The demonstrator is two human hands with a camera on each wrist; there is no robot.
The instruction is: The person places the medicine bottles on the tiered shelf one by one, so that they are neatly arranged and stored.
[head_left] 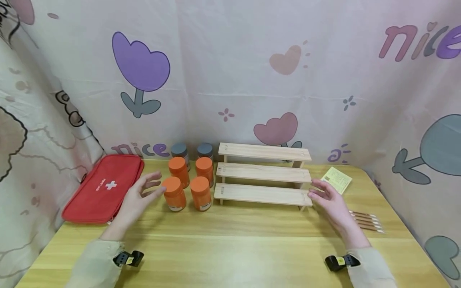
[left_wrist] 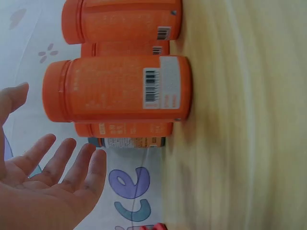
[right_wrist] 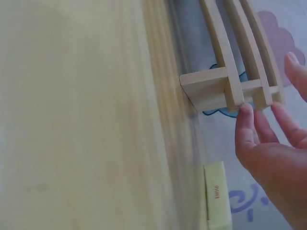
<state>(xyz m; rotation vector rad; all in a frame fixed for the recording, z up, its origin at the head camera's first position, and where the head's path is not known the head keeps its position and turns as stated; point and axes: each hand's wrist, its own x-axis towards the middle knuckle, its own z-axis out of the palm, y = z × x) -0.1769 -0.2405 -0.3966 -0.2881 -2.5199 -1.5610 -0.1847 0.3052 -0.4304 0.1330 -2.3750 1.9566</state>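
Note:
My left hand is held beside several orange bottles, its fingers spread and its thumb close to the front left one. In the left wrist view the same hand shows an upturned palm with nothing in it; an orange bottle with a barcode label stands just past the fingers. A three-tier wooden rack stands right of the bottles. At its right end is my right hand, with fingertips right at the shelf ends. The right wrist view has these fingertips against the rack's edge.
Two grey-lidded bottles stand behind the orange ones. A red first-aid pouch lies at the left. On the right are a pale yellow packet and several brown sticks with white tips. A printed curtain backs the wooden table.

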